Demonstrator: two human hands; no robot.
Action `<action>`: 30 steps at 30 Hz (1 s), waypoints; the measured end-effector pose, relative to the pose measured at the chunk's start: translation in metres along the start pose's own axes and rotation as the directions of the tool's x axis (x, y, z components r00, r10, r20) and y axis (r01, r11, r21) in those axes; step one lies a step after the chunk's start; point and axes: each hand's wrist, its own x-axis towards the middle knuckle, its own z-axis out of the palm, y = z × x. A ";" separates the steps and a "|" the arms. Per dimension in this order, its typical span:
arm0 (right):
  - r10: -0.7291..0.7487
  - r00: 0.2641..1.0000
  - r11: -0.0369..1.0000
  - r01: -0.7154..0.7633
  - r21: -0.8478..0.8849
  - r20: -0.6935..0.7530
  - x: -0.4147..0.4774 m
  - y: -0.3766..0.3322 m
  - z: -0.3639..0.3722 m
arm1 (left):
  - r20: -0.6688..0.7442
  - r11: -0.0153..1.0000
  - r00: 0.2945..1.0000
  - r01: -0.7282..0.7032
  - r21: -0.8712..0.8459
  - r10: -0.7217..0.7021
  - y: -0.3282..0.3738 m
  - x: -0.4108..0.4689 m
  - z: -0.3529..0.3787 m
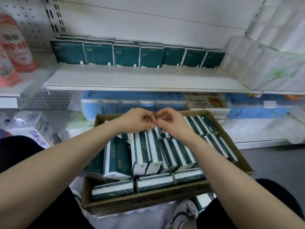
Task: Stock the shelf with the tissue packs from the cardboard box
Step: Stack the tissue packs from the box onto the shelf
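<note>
A cardboard box point(234, 142) sits low in front of me, filled with several green-and-white tissue packs point(145, 151) standing on edge. My left hand point(138, 119) and my right hand point(173, 123) hover over the far middle of the box. Their fingers are curled and the fingertips meet just above the top edge of one tissue pack point(157, 132). Whether they pinch that pack is hidden by the knuckles. On the white shelf point(132, 80) above, a row of matching green packs point(125, 55) stands against the back panel, with bare shelf in front of it.
Large white paper-roll bundles point(264, 63) fill the shelf's right end. Red-and-white packages point(14, 47) stand on the shelf to the left. Blue tissue bundles point(132, 103) lie on the lower shelf behind the box. My knees and a white shoe point(184, 212) flank the box's near edge.
</note>
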 end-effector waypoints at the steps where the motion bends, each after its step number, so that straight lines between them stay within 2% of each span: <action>1: 0.035 0.998 0.999 -0.035 0.009 0.043 -0.005 0.002 0.002 | 0.021 1.000 1.000 0.004 0.015 -0.004 -0.003 -0.003 0.003; 6: 0.126 0.965 0.985 -0.150 0.090 0.230 -0.024 -0.001 0.008 | 0.031 0.998 0.998 0.053 0.040 -0.055 -0.017 -0.010 0.009; 14: 0.101 0.899 0.995 -0.081 -0.064 0.425 -0.023 -0.004 0.012 | 0.008 0.980 0.980 0.198 -0.012 -0.198 -0.024 -0.025 0.005; 19: 0.108 0.905 0.994 -0.090 -0.062 0.413 -0.013 -0.001 0.017 | 0.074 0.969 0.979 0.199 -0.148 -0.190 -0.027 -0.032 -0.002; 26: 0.094 0.927 0.995 -0.084 -0.044 0.362 -0.002 0.005 0.025 | 0.039 0.989 0.996 0.085 -0.122 -0.081 -0.035 -0.022 0.002; 30: 0.145 0.930 0.989 -0.123 -0.087 0.339 0.002 0.005 0.023 | 0.005 0.991 0.999 0.046 -0.126 -0.046 -0.036 -0.017 0.001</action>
